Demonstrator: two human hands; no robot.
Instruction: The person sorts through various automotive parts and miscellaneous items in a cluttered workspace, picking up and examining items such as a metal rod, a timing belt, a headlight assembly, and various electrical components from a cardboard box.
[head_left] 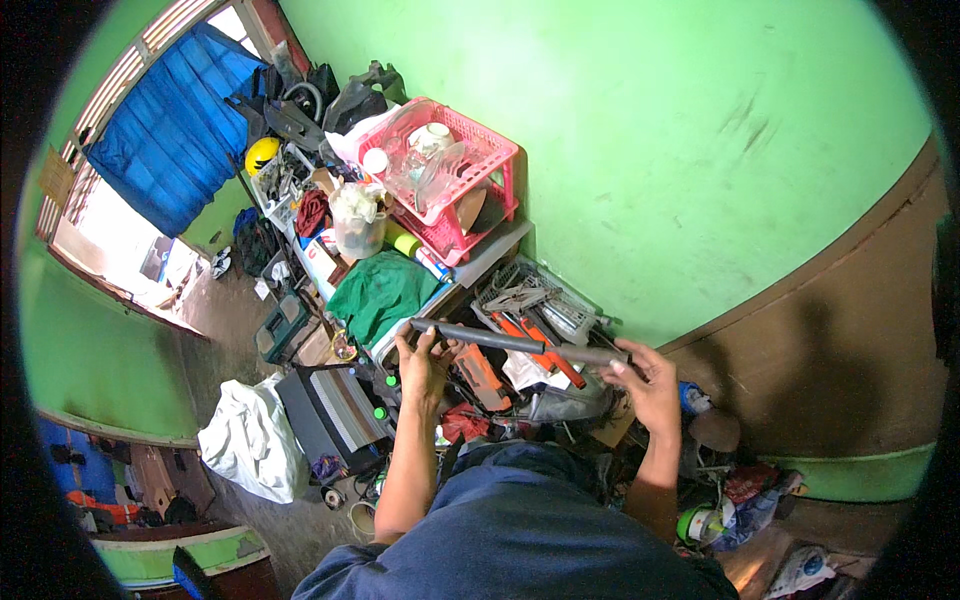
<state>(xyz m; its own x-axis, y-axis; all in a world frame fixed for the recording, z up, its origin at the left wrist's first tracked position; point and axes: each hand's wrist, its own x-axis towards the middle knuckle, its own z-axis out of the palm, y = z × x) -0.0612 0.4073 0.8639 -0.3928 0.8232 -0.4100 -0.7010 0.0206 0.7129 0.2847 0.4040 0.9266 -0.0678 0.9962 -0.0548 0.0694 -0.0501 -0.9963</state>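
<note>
My left hand is closed on the left end of a long grey rod, held out crosswise in front of my body. My right hand grips the right end with thumb and fingers. The rod has a darker left section and a duller right section. Behind and below it are a plastic crate of tools, orange-red tools and an orange object. A green cloth lies just beyond my left hand.
Ahead stands a cluttered table with a pink rack of dishes and bags. At left are dark panels, a white cloth and a green toolbox on the floor. A green wall bounds the right side.
</note>
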